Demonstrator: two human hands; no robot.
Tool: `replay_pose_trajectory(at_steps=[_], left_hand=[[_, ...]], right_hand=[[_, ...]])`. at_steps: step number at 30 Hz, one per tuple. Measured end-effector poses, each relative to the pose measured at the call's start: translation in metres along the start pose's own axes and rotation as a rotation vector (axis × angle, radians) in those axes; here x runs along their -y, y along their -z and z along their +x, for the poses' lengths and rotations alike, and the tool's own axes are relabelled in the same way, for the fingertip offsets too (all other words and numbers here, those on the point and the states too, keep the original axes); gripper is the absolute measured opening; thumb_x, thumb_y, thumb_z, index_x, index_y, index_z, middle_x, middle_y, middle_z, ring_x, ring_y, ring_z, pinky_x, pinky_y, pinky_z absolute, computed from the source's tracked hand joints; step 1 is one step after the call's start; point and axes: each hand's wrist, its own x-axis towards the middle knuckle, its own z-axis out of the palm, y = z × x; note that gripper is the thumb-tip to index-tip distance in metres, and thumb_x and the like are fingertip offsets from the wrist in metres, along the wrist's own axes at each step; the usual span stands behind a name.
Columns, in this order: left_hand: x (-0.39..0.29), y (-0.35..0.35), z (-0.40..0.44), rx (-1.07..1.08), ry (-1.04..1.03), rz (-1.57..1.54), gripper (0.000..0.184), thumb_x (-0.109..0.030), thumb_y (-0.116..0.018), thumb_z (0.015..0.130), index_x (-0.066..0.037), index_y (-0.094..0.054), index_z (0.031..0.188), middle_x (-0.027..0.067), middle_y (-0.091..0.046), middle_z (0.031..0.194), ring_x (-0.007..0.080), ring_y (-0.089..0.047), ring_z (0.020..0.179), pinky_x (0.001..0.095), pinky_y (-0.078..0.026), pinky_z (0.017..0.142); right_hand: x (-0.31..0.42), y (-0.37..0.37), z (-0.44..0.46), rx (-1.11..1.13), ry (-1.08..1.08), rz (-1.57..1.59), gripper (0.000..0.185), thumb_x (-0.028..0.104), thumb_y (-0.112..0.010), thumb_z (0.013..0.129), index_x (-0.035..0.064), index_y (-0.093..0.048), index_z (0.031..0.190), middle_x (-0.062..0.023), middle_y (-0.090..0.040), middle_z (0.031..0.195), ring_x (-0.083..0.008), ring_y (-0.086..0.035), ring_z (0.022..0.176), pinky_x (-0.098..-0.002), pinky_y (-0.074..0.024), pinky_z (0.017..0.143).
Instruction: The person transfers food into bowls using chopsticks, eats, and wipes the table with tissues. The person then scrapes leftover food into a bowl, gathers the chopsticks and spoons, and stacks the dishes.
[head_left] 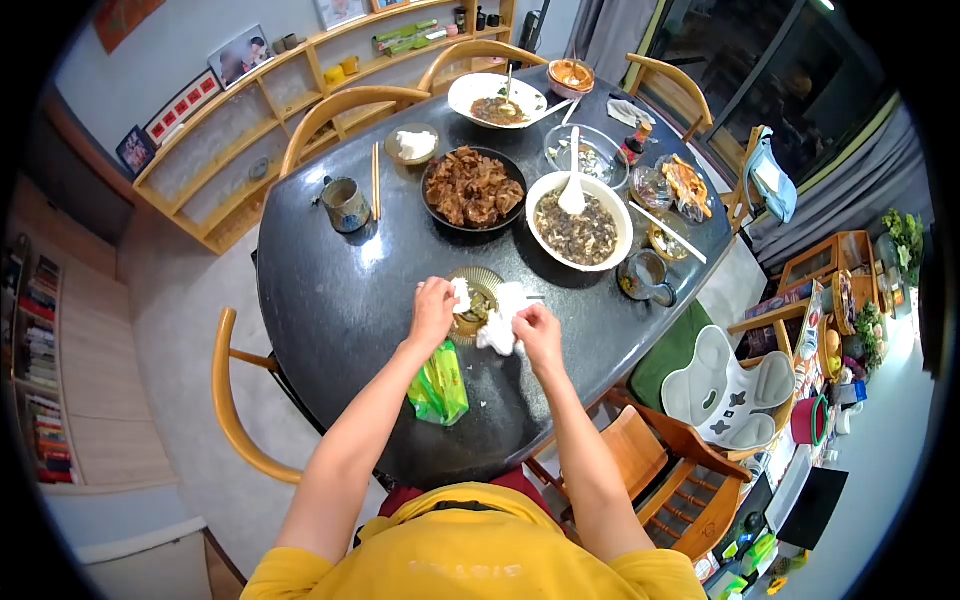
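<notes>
My left hand (433, 308) is closed at the left rim of a small amber glass bowl (478, 272), its fingers pinching a small white tissue wad (461, 294). Greenish food scraps (477, 303) lie in the bowl. On the right, my right hand (540, 335) pinches a crumpled white tissue (497, 334), which hangs over the bowl's right edge. A stick-like end pokes out beside the tissue; the rest of it is covered. Just below the bowl lies a green plastic tissue pack (438, 386) on the dark table (330, 330).
Farther back stand a plate of brown meat (474, 188), a soup bowl with a white spoon (579, 222), a rice bowl (413, 144) and a noodle bowl (497, 101). Mugs (346, 205) and chopsticks (376, 180) sit at the sides. Wooden chairs (240, 400) surround the table.
</notes>
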Motion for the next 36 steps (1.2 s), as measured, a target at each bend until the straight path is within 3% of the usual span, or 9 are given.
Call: replay_pose_trajectory(at_steps=[3, 5, 7, 9, 14, 15, 25, 32, 36], left_hand=[[-0.001, 0.012, -0.019, -0.045, 0.062, -0.214, 0.009, -0.004, -0.060, 0.074, -0.003, -0.054, 0.081, 0.0072, -0.059, 0.086, 0.0213, -0.056, 0.079, 0.0282, -0.044, 0.071], [-0.007, 0.019, -0.034, 0.096, 0.431, -0.749, 0.007, -0.005, -0.057, 0.080, -0.003, -0.054, 0.086, 0.0034, -0.059, 0.086, 0.0127, -0.056, 0.077, 0.0234, -0.044, 0.069], [0.001, 0.014, -0.046, 0.118, 0.435, -0.737, 0.006, -0.006, -0.054, 0.083, -0.004, -0.052, 0.089, 0.0015, -0.057, 0.084, 0.0087, -0.054, 0.074, 0.0217, -0.043, 0.068], [0.002, 0.013, -0.052, 0.105, 0.529, -0.986, 0.005, -0.006, -0.053, 0.084, -0.004, -0.051, 0.088, 0.0025, -0.057, 0.084, 0.0087, -0.053, 0.070, 0.0222, -0.043, 0.067], [-0.001, 0.015, -0.049, 0.079, 0.567, -1.077, 0.005, -0.006, -0.050, 0.086, -0.004, -0.049, 0.090, 0.0043, -0.058, 0.085, 0.0092, -0.054, 0.072, 0.0219, -0.045, 0.067], [-0.002, 0.016, -0.050, 0.093, 0.581, -1.099, 0.005, -0.006, -0.050, 0.086, -0.004, -0.049, 0.091, 0.0049, -0.058, 0.086, 0.0099, -0.056, 0.074, 0.0228, -0.047, 0.068], [-0.003, 0.017, -0.057, 0.079, 0.589, -1.115, 0.004, -0.004, -0.049, 0.087, -0.003, -0.048, 0.090, 0.0066, -0.058, 0.089, 0.0124, -0.058, 0.079, 0.0252, -0.049, 0.072], [-0.005, 0.035, -0.056, 0.143, 0.564, -1.099, 0.005, -0.005, -0.050, 0.087, -0.003, -0.048, 0.090, 0.0059, -0.057, 0.087, 0.0120, -0.057, 0.078, 0.0245, -0.049, 0.070], [-0.008, 0.024, -0.058, 0.141, 0.603, -1.124, 0.006, -0.005, -0.051, 0.086, -0.004, -0.047, 0.090, 0.0050, -0.056, 0.086, 0.0115, -0.057, 0.077, 0.0243, -0.049, 0.069]], right_hand=[[-0.027, 0.027, -0.045, -0.023, 0.048, -0.139, 0.006, 0.002, -0.055, 0.074, 0.0025, -0.052, 0.069, 0.0022, -0.050, 0.059, -0.0078, -0.049, 0.054, -0.0239, -0.0413, 0.050], [-0.054, 0.034, -0.085, -0.027, -0.067, -0.339, 0.003, 0.002, -0.057, 0.074, 0.0024, -0.056, 0.072, -0.0005, -0.055, 0.065, -0.0072, -0.051, 0.060, -0.0230, -0.0424, 0.055], [-0.073, 0.020, -0.118, -0.142, -0.097, -0.587, 0.004, -0.001, -0.056, 0.073, 0.0018, -0.055, 0.076, -0.0080, -0.056, 0.069, -0.0157, -0.054, 0.062, -0.0286, -0.0446, 0.058], [-0.107, 0.009, -0.132, -0.203, 0.298, -0.716, 0.011, -0.003, -0.054, 0.072, 0.0013, -0.054, 0.082, -0.0158, -0.053, 0.076, -0.0276, -0.055, 0.065, -0.0350, -0.0456, 0.060], [-0.103, -0.029, -0.105, -0.202, 0.321, -0.668, 0.016, -0.003, -0.052, 0.073, -0.0001, -0.055, 0.089, -0.0161, -0.050, 0.080, -0.0298, -0.051, 0.071, -0.0368, -0.0427, 0.063], [-0.089, -0.033, -0.098, -0.155, 0.180, -0.561, 0.019, -0.006, -0.050, 0.071, -0.0029, -0.053, 0.090, -0.0209, -0.049, 0.089, -0.0360, -0.050, 0.084, -0.0411, -0.0413, 0.075], [-0.084, -0.048, -0.069, 0.242, 0.556, -0.781, 0.025, -0.002, -0.056, 0.068, -0.0008, -0.056, 0.093, -0.0162, -0.052, 0.096, -0.0335, -0.052, 0.089, -0.0378, -0.0453, 0.075], [-0.078, 0.001, -0.092, 0.148, 0.031, -0.294, 0.031, -0.002, -0.065, 0.064, 0.0037, -0.057, 0.094, -0.0151, -0.057, 0.082, -0.0328, -0.056, 0.081, -0.0363, -0.0465, 0.071], [-0.092, -0.002, -0.121, 0.263, 0.452, -0.733, 0.033, 0.002, -0.064, 0.068, 0.0044, -0.053, 0.099, -0.0142, -0.053, 0.084, -0.0315, -0.055, 0.077, -0.0378, -0.0466, 0.067]])
